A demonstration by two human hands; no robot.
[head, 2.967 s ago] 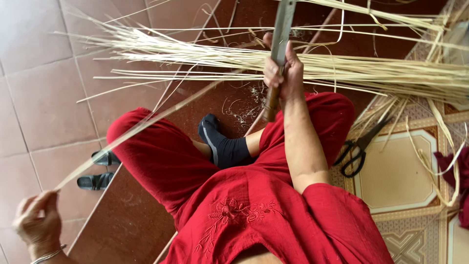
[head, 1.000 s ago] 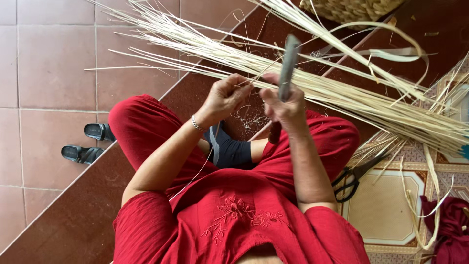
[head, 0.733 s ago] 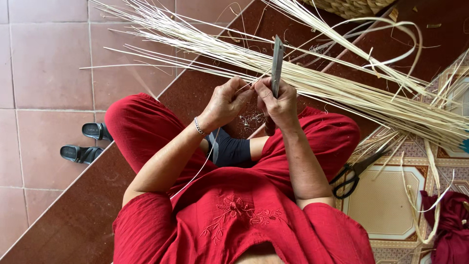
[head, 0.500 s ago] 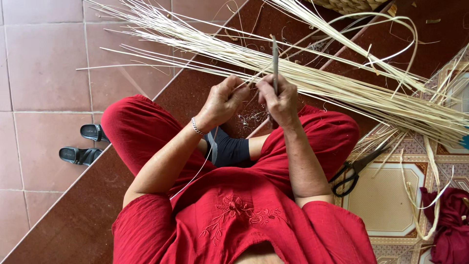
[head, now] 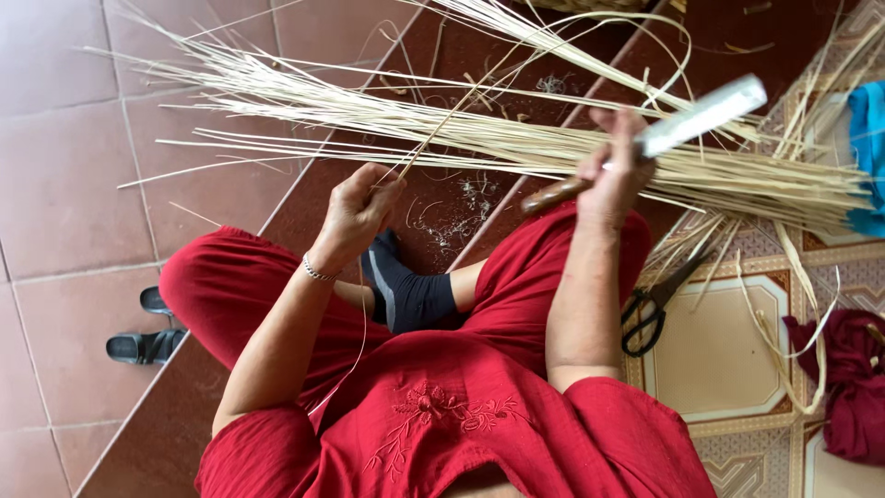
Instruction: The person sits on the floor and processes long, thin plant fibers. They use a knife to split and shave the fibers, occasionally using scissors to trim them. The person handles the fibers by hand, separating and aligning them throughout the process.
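Starting on the left, I see a pair of black sandals on the pink tiles, well left of the person's red-trousered knee. Next along, my left hand sits just above that knee, a silver bracelet on the wrist. Its fingers are curled tight, pinching one thin pale cane strip that runs up and right from the fist towards the big bundle of pale split cane strips lying across the floor beyond both hands. A fine tail of the same strip hangs down past the knee.

Further right, my right hand is raised above the right thigh, fingers wrapped round the brown wooden handle of a long flat-bladed steel knife; the blade points up and right, clear of the strip and over the bundle.

My judgement for the step in hand: keep the left pinch firm and the strip taut, bring the edge to it at a shallow angle, and draw along the grain so it shaves instead of snapping. Keep the edge turned away from the left thumb.

Right of the right thigh, black-handled scissors lie on the patterned mat, with a dark red cloth further right.
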